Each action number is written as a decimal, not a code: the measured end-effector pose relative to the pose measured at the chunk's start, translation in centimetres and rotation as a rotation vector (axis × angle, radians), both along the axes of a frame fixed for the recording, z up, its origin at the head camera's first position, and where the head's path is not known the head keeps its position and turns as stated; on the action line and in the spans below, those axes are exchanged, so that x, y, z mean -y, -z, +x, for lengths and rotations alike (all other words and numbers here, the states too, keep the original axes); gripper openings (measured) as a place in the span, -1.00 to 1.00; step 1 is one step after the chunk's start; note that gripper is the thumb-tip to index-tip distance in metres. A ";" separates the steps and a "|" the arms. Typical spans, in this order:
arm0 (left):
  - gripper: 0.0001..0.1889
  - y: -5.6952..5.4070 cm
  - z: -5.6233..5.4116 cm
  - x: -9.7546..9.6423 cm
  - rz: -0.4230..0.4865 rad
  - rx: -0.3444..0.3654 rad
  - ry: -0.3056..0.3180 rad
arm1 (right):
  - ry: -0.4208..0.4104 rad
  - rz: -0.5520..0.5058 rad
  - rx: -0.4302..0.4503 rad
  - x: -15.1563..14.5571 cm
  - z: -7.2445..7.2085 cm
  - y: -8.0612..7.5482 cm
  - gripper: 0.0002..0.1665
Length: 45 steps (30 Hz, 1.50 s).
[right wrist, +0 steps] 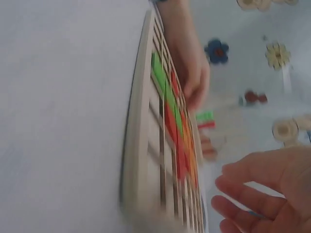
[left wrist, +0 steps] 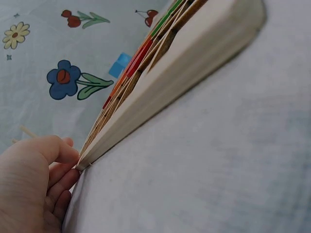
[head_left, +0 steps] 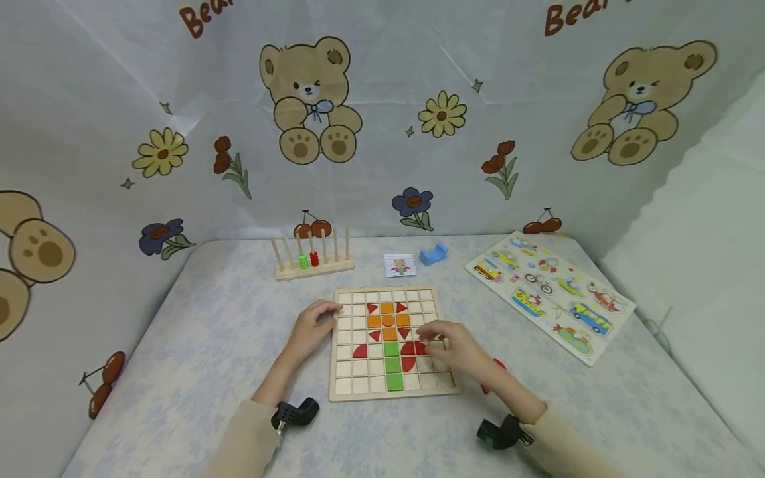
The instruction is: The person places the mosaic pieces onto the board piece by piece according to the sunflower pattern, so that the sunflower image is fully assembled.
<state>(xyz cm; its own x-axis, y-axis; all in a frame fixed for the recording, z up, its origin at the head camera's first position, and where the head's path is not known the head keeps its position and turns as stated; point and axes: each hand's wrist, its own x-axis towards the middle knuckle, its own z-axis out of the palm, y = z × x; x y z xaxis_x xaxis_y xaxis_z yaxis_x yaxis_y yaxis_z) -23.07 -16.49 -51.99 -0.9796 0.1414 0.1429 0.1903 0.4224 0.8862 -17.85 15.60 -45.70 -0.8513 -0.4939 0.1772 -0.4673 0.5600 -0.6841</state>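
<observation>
A square wooden grid board (head_left: 345, 385) lies in front of me, with orange, red and green flat pieces in its cells. My left hand (head_left: 312, 330) holds the board's left edge, thumb and fingers right at the frame in the left wrist view. Above the board's right side hovers my right hand (head_left: 457, 348), fingers loosely bent, and the right wrist view shows nothing between them. Just by its fingertips is a red square (head_left: 421, 348), beside red quarter-circle pieces (head_left: 408, 363). Green squares (head_left: 392, 365) run down the middle below an orange cross (head_left: 387, 308) with red triangles (head_left: 372, 309).
Behind the board lie a printed card (head_left: 400, 265) and a blue block (head_left: 433, 254). A pegged wooden stand (head_left: 323, 268) with green and red rings is at the back left. A vehicle puzzle board (head_left: 558, 309) lies right. Red pieces (head_left: 499, 364) are partly hidden by my right forearm.
</observation>
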 end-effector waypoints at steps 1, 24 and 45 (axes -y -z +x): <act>-0.72 0.0 0.0 0.0 0.000 0.001 -0.001 | 0.037 0.014 -0.003 -1.3 0.3 0.1 -0.67; -0.71 -0.2 0.2 -0.1 -0.002 0.007 0.014 | 0.297 0.066 -0.016 -7.0 1.9 1.1 -0.65; -0.71 -0.3 0.0 0.1 0.005 -0.009 0.004 | -0.057 0.057 0.069 9.4 -1.3 1.5 -0.69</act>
<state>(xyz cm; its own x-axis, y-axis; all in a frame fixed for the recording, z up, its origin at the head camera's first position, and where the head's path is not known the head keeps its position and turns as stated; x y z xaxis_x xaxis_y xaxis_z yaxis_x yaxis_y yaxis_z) -23.03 -16.55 -51.69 -0.9776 0.1450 0.1527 0.2003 0.4174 0.8863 -19.13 6.18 -47.16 -0.8308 -0.5494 0.0892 -0.4522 0.5729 -0.6836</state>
